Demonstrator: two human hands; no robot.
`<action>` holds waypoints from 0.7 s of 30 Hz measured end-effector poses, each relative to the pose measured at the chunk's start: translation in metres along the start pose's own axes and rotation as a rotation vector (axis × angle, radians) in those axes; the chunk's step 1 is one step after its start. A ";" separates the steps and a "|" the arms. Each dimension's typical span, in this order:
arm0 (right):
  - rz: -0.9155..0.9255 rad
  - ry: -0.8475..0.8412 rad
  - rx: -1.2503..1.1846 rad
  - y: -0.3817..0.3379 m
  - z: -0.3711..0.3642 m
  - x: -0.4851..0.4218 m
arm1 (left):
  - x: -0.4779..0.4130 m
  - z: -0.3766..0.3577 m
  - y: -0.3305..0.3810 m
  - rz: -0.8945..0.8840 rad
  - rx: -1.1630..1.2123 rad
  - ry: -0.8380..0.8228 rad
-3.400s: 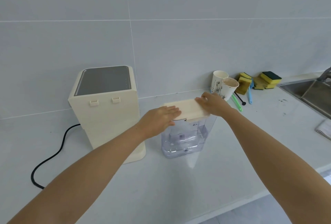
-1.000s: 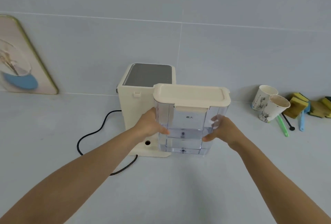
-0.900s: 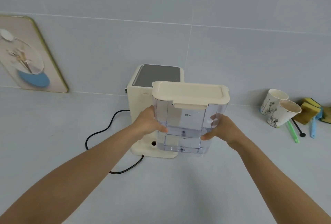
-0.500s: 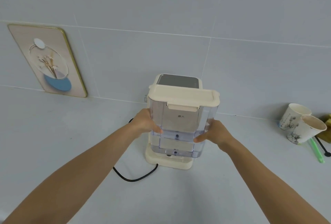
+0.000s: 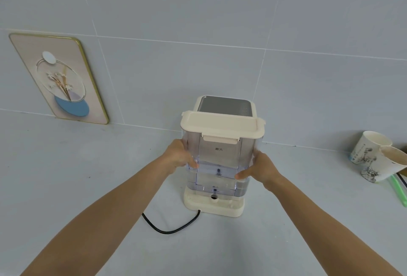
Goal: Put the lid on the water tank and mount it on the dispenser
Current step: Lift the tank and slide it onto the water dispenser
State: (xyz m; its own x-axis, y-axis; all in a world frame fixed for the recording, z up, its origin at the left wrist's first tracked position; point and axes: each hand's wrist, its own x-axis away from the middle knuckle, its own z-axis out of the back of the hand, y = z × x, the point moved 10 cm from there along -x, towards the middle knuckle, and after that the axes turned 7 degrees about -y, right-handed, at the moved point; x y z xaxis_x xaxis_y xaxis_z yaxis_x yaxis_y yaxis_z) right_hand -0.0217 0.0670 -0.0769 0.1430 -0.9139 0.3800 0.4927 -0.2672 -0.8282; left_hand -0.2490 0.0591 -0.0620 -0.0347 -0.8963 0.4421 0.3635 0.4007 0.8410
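The clear water tank (image 5: 220, 163) wears its cream lid (image 5: 222, 124) and stands upright against the back of the cream dispenser (image 5: 224, 105), just above the dispenser's base (image 5: 214, 206). My left hand (image 5: 179, 157) grips the tank's left side and my right hand (image 5: 259, 168) grips its right side. A little water shows in the tank's lower part. The tank hides most of the dispenser's body; whether the tank rests on the base I cannot tell.
A black power cord (image 5: 169, 227) loops on the counter in front of the base. Two paper cups (image 5: 374, 155) stand at the right with a green utensil (image 5: 398, 189) beside them. A framed picture (image 5: 59, 79) leans on the tiled wall at the left.
Both hands have carried the lidded tank left from beside the dispenser to directly behind it and lowered it toward the base. The view has shifted left.
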 end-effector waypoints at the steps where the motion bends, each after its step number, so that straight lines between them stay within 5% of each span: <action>1: 0.000 -0.002 -0.002 0.002 -0.001 -0.001 | -0.002 -0.001 -0.002 0.004 -0.011 -0.009; 21: -0.021 -0.002 0.007 0.023 -0.011 -0.006 | -0.010 -0.014 -0.021 -0.039 0.035 -0.039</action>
State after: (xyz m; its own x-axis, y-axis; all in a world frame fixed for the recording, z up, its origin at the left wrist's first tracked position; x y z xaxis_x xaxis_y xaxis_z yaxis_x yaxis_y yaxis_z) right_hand -0.0211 0.0628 -0.1026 0.1347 -0.9076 0.3978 0.5015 -0.2838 -0.8173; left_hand -0.2436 0.0572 -0.0882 -0.0846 -0.9038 0.4195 0.3279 0.3723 0.8682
